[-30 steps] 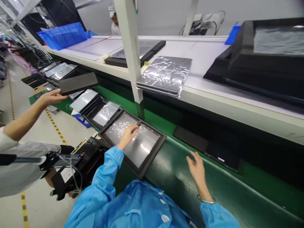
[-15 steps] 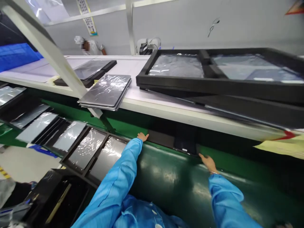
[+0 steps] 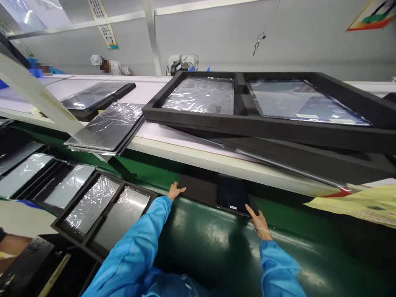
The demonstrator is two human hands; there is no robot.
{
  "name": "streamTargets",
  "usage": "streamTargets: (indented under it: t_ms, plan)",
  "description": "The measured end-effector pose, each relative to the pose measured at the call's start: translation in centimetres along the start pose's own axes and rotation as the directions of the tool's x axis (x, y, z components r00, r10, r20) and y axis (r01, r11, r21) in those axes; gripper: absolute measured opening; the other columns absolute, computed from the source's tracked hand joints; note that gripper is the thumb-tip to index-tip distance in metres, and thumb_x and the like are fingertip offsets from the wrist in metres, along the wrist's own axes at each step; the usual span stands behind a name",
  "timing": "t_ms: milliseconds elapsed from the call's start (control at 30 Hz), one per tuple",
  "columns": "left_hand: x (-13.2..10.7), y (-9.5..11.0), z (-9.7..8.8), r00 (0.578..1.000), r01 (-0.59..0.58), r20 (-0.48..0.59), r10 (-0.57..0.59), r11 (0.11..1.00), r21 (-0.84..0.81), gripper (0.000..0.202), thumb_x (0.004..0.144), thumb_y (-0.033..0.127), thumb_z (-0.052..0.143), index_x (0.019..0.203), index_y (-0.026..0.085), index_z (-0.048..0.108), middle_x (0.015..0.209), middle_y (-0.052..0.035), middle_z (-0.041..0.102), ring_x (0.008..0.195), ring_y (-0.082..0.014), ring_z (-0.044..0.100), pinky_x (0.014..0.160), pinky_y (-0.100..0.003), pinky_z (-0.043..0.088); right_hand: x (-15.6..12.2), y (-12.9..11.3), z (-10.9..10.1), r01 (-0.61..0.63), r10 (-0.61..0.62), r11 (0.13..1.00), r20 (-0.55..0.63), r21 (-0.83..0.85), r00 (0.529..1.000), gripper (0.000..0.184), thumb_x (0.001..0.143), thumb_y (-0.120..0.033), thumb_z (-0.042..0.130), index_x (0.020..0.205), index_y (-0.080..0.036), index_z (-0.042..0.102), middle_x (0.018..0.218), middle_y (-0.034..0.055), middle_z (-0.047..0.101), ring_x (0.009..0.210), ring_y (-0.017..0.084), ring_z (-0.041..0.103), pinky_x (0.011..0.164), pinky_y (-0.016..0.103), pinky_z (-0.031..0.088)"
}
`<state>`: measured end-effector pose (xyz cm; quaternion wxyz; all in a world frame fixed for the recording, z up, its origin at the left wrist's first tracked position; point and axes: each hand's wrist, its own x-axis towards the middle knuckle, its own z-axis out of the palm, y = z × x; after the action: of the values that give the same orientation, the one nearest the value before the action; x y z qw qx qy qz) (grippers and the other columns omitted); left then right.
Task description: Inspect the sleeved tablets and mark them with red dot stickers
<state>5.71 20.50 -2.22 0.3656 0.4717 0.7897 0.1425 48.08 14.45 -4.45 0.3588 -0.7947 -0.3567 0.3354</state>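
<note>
A green bench (image 3: 198, 243) runs across the foreground, glossy along its near part. Above it juts a white shelf (image 3: 185, 159), with a slanting post (image 3: 40, 88) at the left. On the shelf stand a black two-bay frame (image 3: 192, 120) with film-covered sheets in it and, left of that, a wrapped stack (image 3: 108, 128) that overhangs the front edge. Yellow paper (image 3: 355, 204) hangs at the right. Behind are a grey wall (image 3: 210, 41), a poster (image 3: 103, 27) and a person in a white cap (image 3: 108, 66).

The dark tray (image 3: 199, 187) lies on the bench, partly in the shelf's shadow, between the two hands. The left hand (image 3: 175, 192) is at its left end, thumb parted from the fingers; whether it pinches the edge I cannot tell. The right hand (image 3: 258, 220) is at the front right corner, a fingertip by the rim near a white label (image 3: 233, 207); its grip is unclear too. Left of the left hand, a two-bay case (image 3: 66, 232) holds shiny sheets.
</note>
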Motion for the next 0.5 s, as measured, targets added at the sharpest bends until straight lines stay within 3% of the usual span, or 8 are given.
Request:
streamTargets:
  t_ms: [133,233,300,400,500]
  plan:
    - [-8.4,-6.8,0.4,1.0,-0.007,-0.02,0.007,1.0,0.022,0.032,0.094,0.039,0.069,0.115,0.014,0.065,0.12,-0.0093,0.065,0.108,-0.0231,0.065,0.095,-0.044,0.055,-7.3,4.4,-2.2,-0.117,0.118,0.993,0.081,-0.018,0.99,0.069,0.062,-0.081,0.067,0.09,-0.018,0.066,0.074,0.0064,0.069,0.07,0.031,0.069,0.065,0.044,0.059]
    - [-16.1,-12.2,0.9,0.999,0.031,-0.032,-0.029,0.996,0.086,0.035,0.088,0.032,0.072,0.115,0.012,0.065,0.115,-0.0127,0.064,0.108,-0.0268,0.065,0.099,-0.044,0.052,-14.7,7.8,-4.0,-0.13,0.137,0.987,0.078,-0.092,0.987,0.07,0.053,-0.084,0.063,0.089,-0.023,0.069,0.085,0.0112,0.072,0.092,0.042,0.071,0.083,0.054,0.059]
    - [-20.3,-14.7,1.2,0.996,0.064,-0.062,-0.056,0.988,0.142,0.046,0.085,0.024,0.07,0.127,0.008,0.062,0.122,-0.0202,0.06,0.119,-0.0343,0.062,0.106,-0.047,0.048,-19.3,9.1,-4.5,-0.105,0.113,0.978,0.034,-0.18,0.993,0.076,0.051,-0.085,0.062,0.097,-0.025,0.072,0.106,0.0189,0.071,0.118,0.053,0.061,0.099,0.069,0.048]
    - [-24.2,-15.9,2.0,0.993,0.078,-0.106,-0.057,0.975,0.209,0.066,0.083,0.018,0.063,0.147,0.008,0.049,0.143,-0.0297,0.048,0.135,-0.0433,0.052,0.112,-0.054,0.042,-23.8,8.9,-2.8,-0.027,0.023,0.957,-0.016,-0.289,1.0,0.099,0.061,-0.088,0.055,0.129,-0.017,0.066,0.152,0.0317,0.043,0.146,0.061,0.029,0.113,0.08,0.023]
    - [-24.9,-14.6,3.7,0.995,-0.008,-0.099,0.033,0.971,0.237,0.073,0.085,0.021,0.06,0.156,0.016,0.043,0.16,-0.0245,0.039,0.148,-0.0408,0.04,0.119,-0.055,0.036,-25.4,6.2,1.8,0.177,-0.161,0.91,0.076,-0.375,0.984,0.116,0.075,-0.09,0.042,0.151,-0.003,0.045,0.164,0.0382,0.015,0.153,0.06,0.01,0.114,0.082,0.012]
